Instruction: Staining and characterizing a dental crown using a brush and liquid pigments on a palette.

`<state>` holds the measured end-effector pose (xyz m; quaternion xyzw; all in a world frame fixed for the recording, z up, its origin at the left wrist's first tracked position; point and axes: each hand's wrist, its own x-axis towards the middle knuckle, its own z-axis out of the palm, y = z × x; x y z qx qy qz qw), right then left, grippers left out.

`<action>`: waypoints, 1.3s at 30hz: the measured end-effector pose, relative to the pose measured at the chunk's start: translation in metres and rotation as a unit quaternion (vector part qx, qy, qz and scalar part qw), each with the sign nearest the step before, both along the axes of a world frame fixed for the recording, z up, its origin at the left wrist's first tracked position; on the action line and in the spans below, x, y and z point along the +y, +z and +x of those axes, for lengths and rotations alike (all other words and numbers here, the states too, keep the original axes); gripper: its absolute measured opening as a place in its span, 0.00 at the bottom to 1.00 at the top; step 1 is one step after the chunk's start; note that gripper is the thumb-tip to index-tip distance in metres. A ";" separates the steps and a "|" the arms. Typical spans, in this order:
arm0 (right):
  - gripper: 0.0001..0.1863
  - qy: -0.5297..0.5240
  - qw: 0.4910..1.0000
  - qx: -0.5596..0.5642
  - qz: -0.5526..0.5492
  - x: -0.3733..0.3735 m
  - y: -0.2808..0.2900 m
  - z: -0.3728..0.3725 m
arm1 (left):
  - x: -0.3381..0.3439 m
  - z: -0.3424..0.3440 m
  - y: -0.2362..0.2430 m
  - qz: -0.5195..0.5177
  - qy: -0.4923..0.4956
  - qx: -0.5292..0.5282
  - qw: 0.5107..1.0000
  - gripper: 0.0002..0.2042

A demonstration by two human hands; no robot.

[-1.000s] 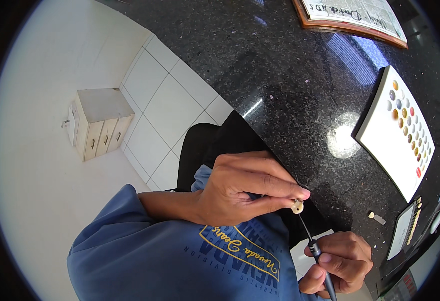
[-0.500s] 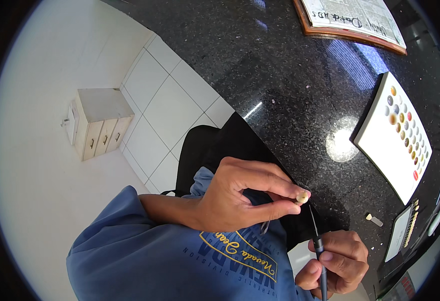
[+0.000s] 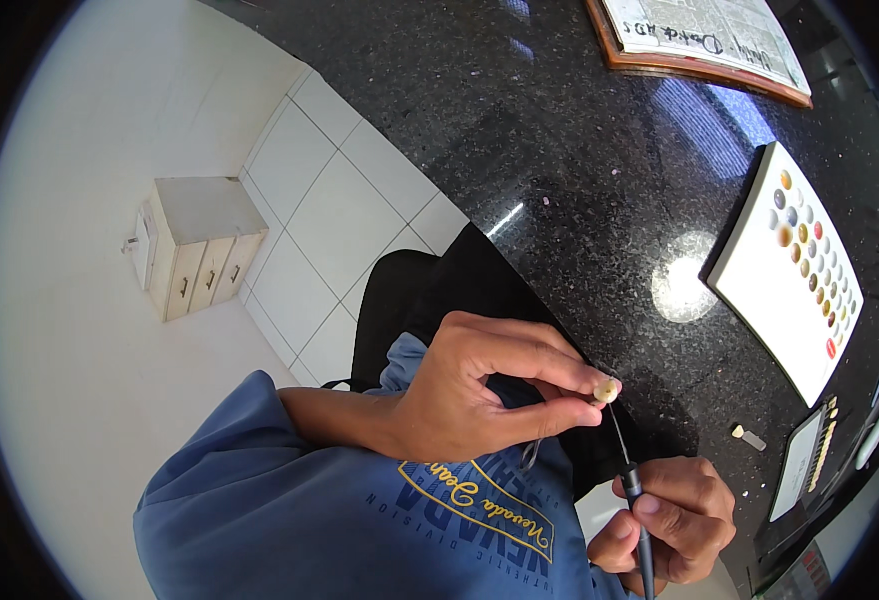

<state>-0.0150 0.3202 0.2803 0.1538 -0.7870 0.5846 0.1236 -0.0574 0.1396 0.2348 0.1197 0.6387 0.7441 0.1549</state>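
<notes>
Between the thumb and fingertips of my left hand [image 3: 504,380] is a small pale dental crown [image 3: 606,391] with a darker spot on its face. A thin metal piece [image 3: 529,456] shows below that hand; whether it belongs to the hold on the crown is hidden. My right hand [image 3: 674,520] is closed around the dark handle of a fine brush [image 3: 632,485]. Its thin tip points up to the crown's lower edge, where I cannot tell touching from nearly touching. Both hands are close together at the edge of the dark speckled counter [image 3: 579,240].
To the right lies a white palette [image 3: 759,290] with rows of coloured wells. Nearer are a single tooth shade tab [image 3: 751,438] and a grey shade guide [image 3: 797,465]. A printed paper on a brown-edged board [image 3: 704,50] lies far back. A drawer cabinet [image 3: 209,245] stands left.
My right hand has shifted slightly up and left, bringing the brush tip from just beside the crown to its lower edge. The crown has turned very slightly; my left hand has barely moved.
</notes>
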 end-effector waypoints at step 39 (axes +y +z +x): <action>0.11 0.021 0.998 0.004 0.059 0.006 -0.007 0.006 | 0.000 0.001 0.000 0.010 -0.007 -0.003 1.000 0.10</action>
